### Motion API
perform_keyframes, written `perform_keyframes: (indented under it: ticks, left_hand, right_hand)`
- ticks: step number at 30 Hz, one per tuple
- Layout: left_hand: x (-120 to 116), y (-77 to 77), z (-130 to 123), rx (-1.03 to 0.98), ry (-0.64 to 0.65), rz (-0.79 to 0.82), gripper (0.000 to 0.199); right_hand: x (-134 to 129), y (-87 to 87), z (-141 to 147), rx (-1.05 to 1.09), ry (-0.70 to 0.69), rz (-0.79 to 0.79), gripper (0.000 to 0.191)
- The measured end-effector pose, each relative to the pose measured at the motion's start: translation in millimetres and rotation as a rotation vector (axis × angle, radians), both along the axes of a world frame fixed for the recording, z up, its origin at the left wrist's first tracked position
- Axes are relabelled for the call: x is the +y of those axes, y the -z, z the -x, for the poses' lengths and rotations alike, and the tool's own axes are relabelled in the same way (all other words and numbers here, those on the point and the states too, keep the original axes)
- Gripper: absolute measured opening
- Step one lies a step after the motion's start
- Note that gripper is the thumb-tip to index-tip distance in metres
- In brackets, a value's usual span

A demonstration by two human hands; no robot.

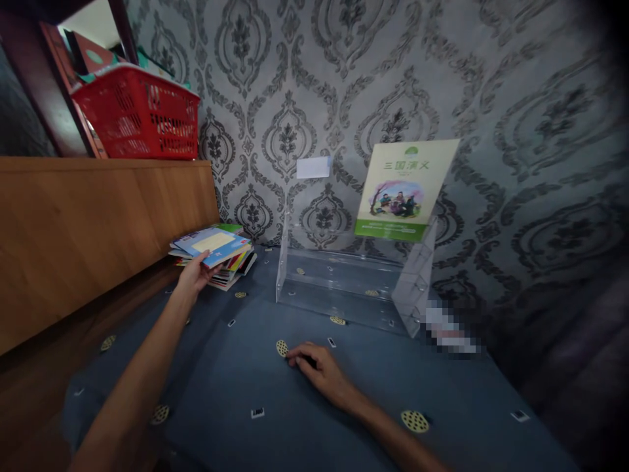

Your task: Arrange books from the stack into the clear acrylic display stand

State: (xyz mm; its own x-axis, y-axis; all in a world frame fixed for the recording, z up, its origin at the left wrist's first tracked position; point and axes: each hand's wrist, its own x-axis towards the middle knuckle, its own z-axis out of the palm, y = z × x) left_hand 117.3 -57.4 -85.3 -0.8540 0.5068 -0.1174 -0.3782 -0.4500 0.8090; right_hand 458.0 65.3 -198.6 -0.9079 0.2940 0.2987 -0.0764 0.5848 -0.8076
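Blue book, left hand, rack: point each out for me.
Blue book (pixel 216 243): head view, cream panel on its cover.
Left hand (pixel 194 275): head view, back of the hand.
Rack (pixel 415 295): head view, clear side panel at picture right.

free passage over blue cloth (pixel 230 370), transparent rack (pixel 344 265) beyond, book stack (pixel 228 252) at left, wall (pixel 339 78) behind

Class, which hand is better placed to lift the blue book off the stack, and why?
Probably the left hand: it grips the blue book atop the stack. The right hand is over the patterned cloth, apart from the stack.
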Motion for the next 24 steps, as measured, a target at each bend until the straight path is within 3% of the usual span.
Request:
perform_keyframes:
  ticks: [9, 19, 24]
  left_hand:
    - [-10, 18.0, -14, -0.022, -0.03, -0.027, 0.036]
    - [-12, 13.4, -20, 0.009, -0.054, -0.066, 0.025]
    - [-18, 29.2, -27, 0.046, -0.029, -0.05, 0.037]
  right_hand:
    - [0, -2.2, 1, -0.036, 0.008, 0.006, 0.028]
    - [3, 4.5, 2, -0.014, -0.003, 0.026, 0.027]
    - [1, 2.2, 2, -0.019, 0.012, 0.046, 0.026]
